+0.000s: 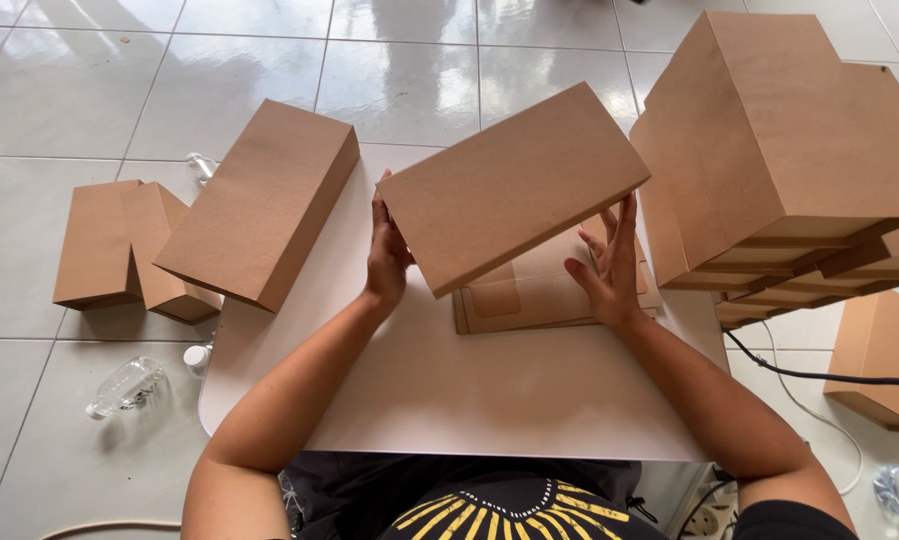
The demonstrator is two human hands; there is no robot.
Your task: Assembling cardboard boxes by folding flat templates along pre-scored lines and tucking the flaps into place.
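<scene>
On our white counter (450,400), both hands' fingers (385,215) clasp one folded-up box (510,185); flat blanks (540,295) below them remain unfolded, finished boxes (770,130) piled beside.

We reach both bare forearms forward from the bottom of the view, elbows wide and wrists drawing closer together toward the hold. Our left hand (387,252) stands upright at the left side of the grip, palm turned inward toward the other hand, fingers pointing up and pressed flat, thumb tucked along the near edge. Our right hand (608,258) mirrors it at the right side of the grip, palm facing inward, fingers (628,215) spread and extended upward, thumb angled out toward the middle. Both wrists are fairly straight, and the two palms clamp from opposite sides
</scene>
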